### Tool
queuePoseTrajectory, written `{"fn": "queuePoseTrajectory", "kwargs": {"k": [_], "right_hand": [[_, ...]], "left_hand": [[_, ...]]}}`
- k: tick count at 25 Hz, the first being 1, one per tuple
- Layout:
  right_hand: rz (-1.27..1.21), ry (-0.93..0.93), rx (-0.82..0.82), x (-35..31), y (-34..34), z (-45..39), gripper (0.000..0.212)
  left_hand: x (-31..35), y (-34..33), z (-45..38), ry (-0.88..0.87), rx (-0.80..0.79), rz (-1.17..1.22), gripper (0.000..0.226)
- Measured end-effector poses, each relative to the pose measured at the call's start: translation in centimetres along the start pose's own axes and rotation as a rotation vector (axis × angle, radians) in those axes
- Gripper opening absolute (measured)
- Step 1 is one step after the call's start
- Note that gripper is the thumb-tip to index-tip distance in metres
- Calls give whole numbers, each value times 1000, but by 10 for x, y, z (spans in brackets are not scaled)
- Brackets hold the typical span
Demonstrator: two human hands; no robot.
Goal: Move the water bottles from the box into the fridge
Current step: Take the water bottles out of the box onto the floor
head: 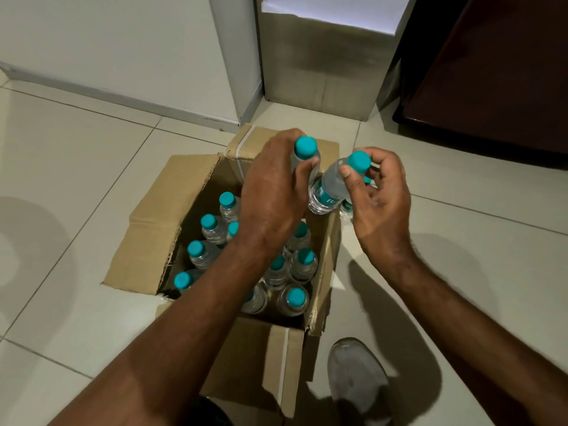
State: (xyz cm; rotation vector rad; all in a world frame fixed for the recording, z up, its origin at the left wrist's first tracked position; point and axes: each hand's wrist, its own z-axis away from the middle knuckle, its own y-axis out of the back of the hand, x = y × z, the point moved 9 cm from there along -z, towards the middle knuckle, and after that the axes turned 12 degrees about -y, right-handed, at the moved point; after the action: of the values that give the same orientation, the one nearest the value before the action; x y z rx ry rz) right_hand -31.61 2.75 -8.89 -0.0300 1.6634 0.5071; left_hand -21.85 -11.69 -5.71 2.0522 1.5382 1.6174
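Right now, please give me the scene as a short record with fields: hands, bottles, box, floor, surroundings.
left hand: left hand grips a bottle just below its teal cap, above the box
right hand: right hand pinches a tilted bottle at the neck; a further bottle shows partly behind it
box: open cardboard box on the floor, flaps folded out
bottles in box: many bottles upright, teal caps
floor: pale tiles
surroundings: grey shoe beside the box; metallic panel beyond the box

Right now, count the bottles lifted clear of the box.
3: first bottle in the left hand, second bottle pinched by the right hand, third bottle mostly hidden behind that hand. Others could be hidden.
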Motion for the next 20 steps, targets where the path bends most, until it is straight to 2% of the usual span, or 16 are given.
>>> {"fn": "queuePoseTrajectory", "kwargs": {"k": [4,8,13,17,20], "right_hand": [[-37,47,90,-10,48,3,31],[31,48,134,14,83,14,32],[100,-98,92,77,89,25,26],[123,-168,29,109,81,23,19],[147,-162,-7,120,73,22,24]], "left_hand": [[38,-6,-1,-95,21,144,41],[37,-61,14,-61,-201,162,38],[12,-124,38,2,-482,123,40],[10,-142,45,-74,-572,41,39],[16,-150,46,-147,-603,-12,36]]}}
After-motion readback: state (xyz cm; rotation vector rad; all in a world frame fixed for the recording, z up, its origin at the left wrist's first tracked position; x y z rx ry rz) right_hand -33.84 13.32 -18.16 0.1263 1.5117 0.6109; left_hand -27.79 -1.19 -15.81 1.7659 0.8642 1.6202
